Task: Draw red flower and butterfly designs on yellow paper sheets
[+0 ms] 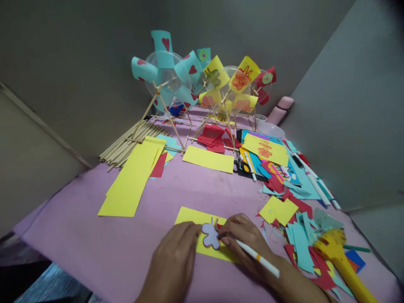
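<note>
In the lower middle of the head view, a yellow paper strip lies on the table with a pale butterfly-shaped cutout on top of it. My left hand rests on the strip's left part, its fingers lying together against the paper beside the cutout's left wing. Gripped in my right hand is a white marker with an orange band. Its tip end is by the cutout's right edge, partly hidden by my fingers. A reddish-orange line shows along parts of the cutout's outline.
Paper scraps and a yellow glue gun lie right. Black-handled scissors are near a blank yellow strip. Long yellow strips and wooden sticks lie left. Paper-bladed pinwheels on stick frames stand behind.
</note>
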Tool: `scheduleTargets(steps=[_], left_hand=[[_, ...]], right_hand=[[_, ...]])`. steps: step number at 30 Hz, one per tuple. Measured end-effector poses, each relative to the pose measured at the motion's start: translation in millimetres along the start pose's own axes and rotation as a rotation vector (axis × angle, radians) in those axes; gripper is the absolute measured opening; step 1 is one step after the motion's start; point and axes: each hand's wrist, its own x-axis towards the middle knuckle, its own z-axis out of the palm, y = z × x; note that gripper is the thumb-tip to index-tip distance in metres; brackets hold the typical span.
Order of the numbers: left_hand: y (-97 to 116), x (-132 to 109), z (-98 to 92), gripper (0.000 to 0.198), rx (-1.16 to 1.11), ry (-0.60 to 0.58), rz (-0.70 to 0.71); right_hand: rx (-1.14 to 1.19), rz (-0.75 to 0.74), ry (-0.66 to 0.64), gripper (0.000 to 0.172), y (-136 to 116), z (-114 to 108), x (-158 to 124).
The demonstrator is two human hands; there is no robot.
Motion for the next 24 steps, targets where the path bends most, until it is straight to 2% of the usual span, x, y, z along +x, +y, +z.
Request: scheduleTargets(steps=[2, 4, 11, 17, 24], left_hand=[[-13.2, 2.6, -6.1, 0.029, -0.033, -0.022, -0.045], [-18.3, 3.6, -6.0, 0.028, -0.011, -0.052, -0.016], [-6.3, 0.1, 3.8, 0.033, 0.157, -0.176, 0.116], [-3.6, -9.1, 11.2, 0.038, 0.324, -0.103, 0.231], [-1.9, -15.5, 12.1, 0.039, 0.406, -0.069, 0.281]], right_hand=[[-0.003, 0.001, 0.015, 0.037, 0.3, -0.4, -0.4], [0.007, 0.023, 0.014, 0.037, -0.3, -0.6, -0.8], [0.077, 0.049, 0.010, 0.039, -1.7, -1.9, 1.0], [0.096, 0.041, 0.001, 0.042, -0.8, -5.0, 3.4], [0.108, 0.063, 0.025, 0.036, -4.1, -5.8, 1.4]])
